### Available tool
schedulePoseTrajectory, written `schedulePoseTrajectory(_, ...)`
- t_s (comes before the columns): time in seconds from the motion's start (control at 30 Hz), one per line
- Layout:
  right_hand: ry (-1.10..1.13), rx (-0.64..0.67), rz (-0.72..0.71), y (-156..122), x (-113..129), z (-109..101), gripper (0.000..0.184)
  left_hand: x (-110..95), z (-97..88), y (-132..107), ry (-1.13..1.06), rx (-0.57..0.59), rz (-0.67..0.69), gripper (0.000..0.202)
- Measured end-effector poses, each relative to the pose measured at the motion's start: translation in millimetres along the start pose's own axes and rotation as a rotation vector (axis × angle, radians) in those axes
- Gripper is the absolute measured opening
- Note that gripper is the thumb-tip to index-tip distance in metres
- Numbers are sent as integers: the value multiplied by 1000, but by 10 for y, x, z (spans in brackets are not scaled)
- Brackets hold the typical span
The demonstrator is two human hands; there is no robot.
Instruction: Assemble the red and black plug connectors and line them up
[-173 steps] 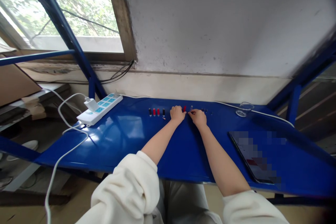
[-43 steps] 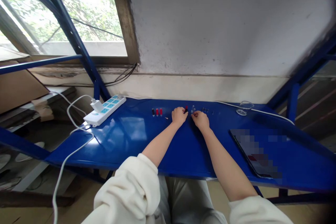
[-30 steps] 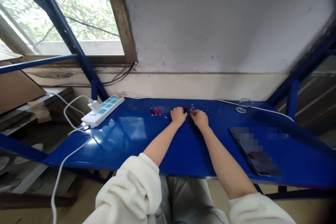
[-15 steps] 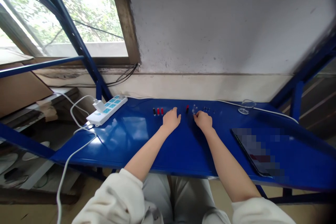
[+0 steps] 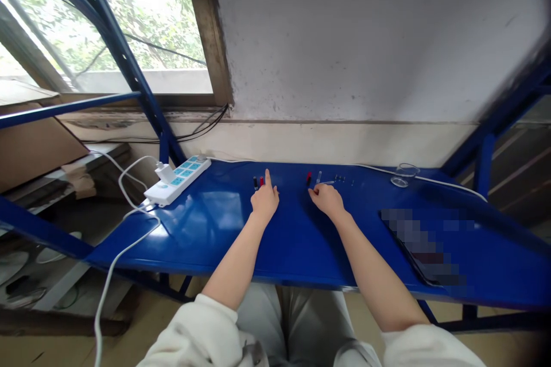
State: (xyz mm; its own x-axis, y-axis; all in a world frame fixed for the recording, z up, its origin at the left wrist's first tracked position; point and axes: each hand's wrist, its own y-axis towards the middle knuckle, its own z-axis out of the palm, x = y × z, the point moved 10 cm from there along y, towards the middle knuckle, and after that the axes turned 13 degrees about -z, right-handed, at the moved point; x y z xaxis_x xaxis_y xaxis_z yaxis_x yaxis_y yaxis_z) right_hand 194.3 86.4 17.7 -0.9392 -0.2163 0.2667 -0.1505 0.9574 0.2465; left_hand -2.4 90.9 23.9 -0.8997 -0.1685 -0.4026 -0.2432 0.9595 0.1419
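My left hand (image 5: 264,199) is over the blue table with its index finger stretched forward and thumb apart, holding nothing. It is beside a small black cylinder (image 5: 255,183) and a red cylinder (image 5: 262,180), and partly covers the row there. My right hand (image 5: 328,198) is closed, fingertips pressed together low over the table; what they hold, if anything, is hidden. Just beyond its fingertips is a small red-and-black piece (image 5: 309,178). Next to that is a slim clear tube (image 5: 319,176), and another clear piece (image 5: 328,183) shows at the knuckles.
Several tiny clear parts (image 5: 340,178) lie right of the tube. Clear round items (image 5: 399,181) sit at the far right, with a dark flat device (image 5: 408,246) nearer. A white power strip (image 5: 178,182) with a trailing cable stands at left. The wall (image 5: 344,143) borders the table (image 5: 297,258).
My left hand has moved left and its index finger now extends forward, covering part of the cylinder row. My right hand has shifted slightly left, toward the red-and-black piece.
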Motion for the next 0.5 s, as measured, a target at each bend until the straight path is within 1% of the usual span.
schedulePoseTrajectory(0.13,19,18,-43,1,60,8,31,10,9,15,-17,7,4,52)
schedulePoseTrajectory(0.27,26,29,-58,1,83,16,31,18,-27,64,-113,-21,8,31)
schedulePoseTrajectory(0.3,33,35,-62,3,87,26,32,9,-18,75,-171,-13,18,28)
schedulePoseTrajectory(0.37,69,35,-69,12,102,43,32,-43,20,79,-354,32,64,23)
schedulePoseTrajectory(0.43,150,0,-76,24,126,35,33,-122,83,57,-600,123,114,20)
schedulePoseTrajectory(0.5,276,-58,-70,32,148,14,38,-206,158,15,-837,241,137,19)
